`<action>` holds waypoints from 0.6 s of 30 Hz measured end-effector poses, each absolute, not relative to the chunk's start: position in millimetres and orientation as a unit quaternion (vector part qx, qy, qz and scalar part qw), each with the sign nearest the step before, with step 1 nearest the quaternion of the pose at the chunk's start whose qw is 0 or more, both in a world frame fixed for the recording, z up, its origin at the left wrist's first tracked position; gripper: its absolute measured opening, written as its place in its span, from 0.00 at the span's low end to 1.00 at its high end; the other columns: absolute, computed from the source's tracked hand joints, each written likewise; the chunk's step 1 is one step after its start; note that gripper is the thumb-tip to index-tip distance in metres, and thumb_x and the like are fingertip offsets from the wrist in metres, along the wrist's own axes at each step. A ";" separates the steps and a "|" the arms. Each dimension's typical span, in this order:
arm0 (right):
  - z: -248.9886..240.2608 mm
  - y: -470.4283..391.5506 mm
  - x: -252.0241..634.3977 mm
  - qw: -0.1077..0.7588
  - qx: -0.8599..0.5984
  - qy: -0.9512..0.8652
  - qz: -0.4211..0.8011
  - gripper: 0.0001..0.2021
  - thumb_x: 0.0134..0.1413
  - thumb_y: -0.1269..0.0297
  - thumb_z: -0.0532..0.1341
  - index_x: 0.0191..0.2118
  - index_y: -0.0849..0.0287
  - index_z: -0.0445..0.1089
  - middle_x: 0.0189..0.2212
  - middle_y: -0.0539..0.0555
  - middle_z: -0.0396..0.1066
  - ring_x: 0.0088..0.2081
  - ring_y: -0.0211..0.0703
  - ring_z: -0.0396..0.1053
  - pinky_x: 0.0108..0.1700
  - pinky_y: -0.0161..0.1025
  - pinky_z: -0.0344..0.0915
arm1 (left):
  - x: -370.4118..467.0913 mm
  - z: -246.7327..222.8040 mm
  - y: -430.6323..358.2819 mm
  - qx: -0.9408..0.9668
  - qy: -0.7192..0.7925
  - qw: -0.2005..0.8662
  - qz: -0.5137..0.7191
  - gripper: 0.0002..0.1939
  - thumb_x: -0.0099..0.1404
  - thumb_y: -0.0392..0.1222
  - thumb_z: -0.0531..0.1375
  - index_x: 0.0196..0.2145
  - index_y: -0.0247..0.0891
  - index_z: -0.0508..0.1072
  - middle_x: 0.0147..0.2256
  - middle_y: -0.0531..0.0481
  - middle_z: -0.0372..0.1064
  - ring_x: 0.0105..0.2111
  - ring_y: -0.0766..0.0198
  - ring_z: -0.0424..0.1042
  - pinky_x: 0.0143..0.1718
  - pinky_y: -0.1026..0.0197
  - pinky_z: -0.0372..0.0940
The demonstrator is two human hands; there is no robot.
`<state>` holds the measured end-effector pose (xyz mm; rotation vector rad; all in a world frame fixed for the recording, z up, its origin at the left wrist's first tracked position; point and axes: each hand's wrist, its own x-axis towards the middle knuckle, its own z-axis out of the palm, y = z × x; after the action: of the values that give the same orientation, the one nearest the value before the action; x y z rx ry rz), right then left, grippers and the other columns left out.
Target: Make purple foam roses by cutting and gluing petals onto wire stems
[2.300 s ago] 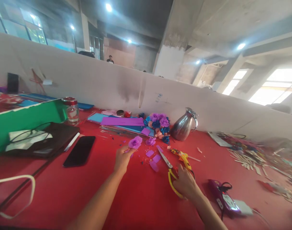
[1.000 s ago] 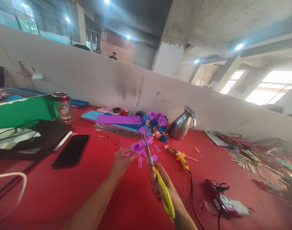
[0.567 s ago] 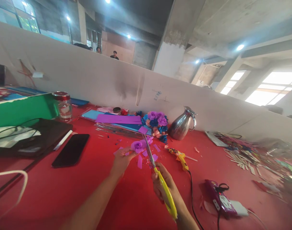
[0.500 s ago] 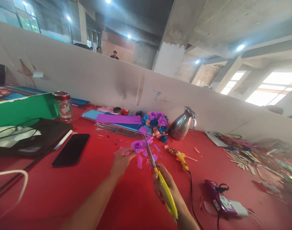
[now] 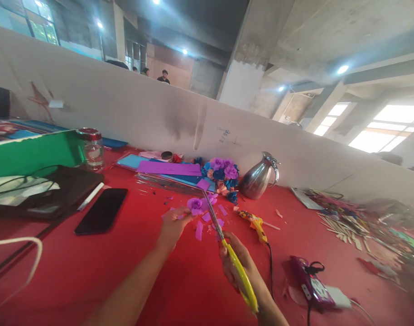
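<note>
Pinched in the fingers of my left hand [image 5: 175, 222] is a purple paper rose [image 5: 196, 206], held above the red table. My right hand [image 5: 237, 257] is closed round the yellow handles of a pair of scissors [image 5: 239, 271]. Their metal blades look closed, point away from me and pass just right of the rose; I cannot tell whether they touch it. Purple paper scraps [image 5: 199, 231] lie beneath and around the rose. Behind the blade tips is a square purple piece [image 5: 203, 184].
Purple paper strips [image 5: 169, 169] and a bunch of paper flowers [image 5: 222, 172] are at the back. A steel jug [image 5: 258, 179], a yellow glue gun [image 5: 254, 222] and a purple power strip [image 5: 312, 280] stand right. A phone [image 5: 101, 211] and a jar [image 5: 92, 151] are left.
The view has shifted very slightly. My right hand and the scissors' handles have moved a little to the right; the left hand keeps its hold on the rose.
</note>
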<state>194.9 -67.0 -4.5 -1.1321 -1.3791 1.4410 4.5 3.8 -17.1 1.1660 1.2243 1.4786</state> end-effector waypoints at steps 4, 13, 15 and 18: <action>0.1 -69.9 197.1 0.406 -0.445 -0.557 0.571 0.27 0.50 0.41 0.59 0.48 0.55 0.58 0.18 0.39 0.52 0.11 0.24 0.44 0.11 0.25 0.43 | 4.1 -17.9 4.0 0.459 0.497 0.431 0.596 0.11 0.48 0.47 0.65 0.30 0.41 0.81 0.29 0.49 0.77 0.36 0.55 0.71 0.43 0.58 0.61; 11.7 -74.6 200.4 0.400 -0.462 -0.556 0.564 0.26 0.47 0.40 0.60 0.42 0.56 0.60 0.20 0.40 0.52 0.12 0.22 0.43 0.10 0.25 0.42 | 2.8 -21.7 7.7 0.457 0.502 0.425 0.599 0.10 0.48 0.47 0.64 0.27 0.39 0.80 0.29 0.48 0.77 0.36 0.55 0.71 0.42 0.58 0.62; 11.6 -73.9 202.6 0.398 -0.465 -0.550 0.569 0.28 0.46 0.39 0.60 0.43 0.56 0.60 0.21 0.40 0.53 0.11 0.22 0.43 0.10 0.25 0.41 | 2.8 -21.1 7.6 0.461 0.499 0.425 0.598 0.10 0.48 0.47 0.64 0.27 0.39 0.80 0.29 0.49 0.77 0.35 0.56 0.71 0.41 0.58 0.61; 9.1 -71.2 209.0 0.382 -0.469 -0.557 0.569 0.30 0.45 0.37 0.60 0.44 0.57 0.59 0.20 0.40 0.52 0.11 0.22 0.43 0.10 0.25 0.42 | 2.8 -18.3 6.2 0.466 0.496 0.431 0.593 0.11 0.48 0.47 0.64 0.28 0.39 0.80 0.29 0.50 0.76 0.34 0.56 0.71 0.41 0.58 0.61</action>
<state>209.0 -71.2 9.1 -1.1969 -1.4212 1.4517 2.8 6.2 -18.3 1.1608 1.2359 1.4786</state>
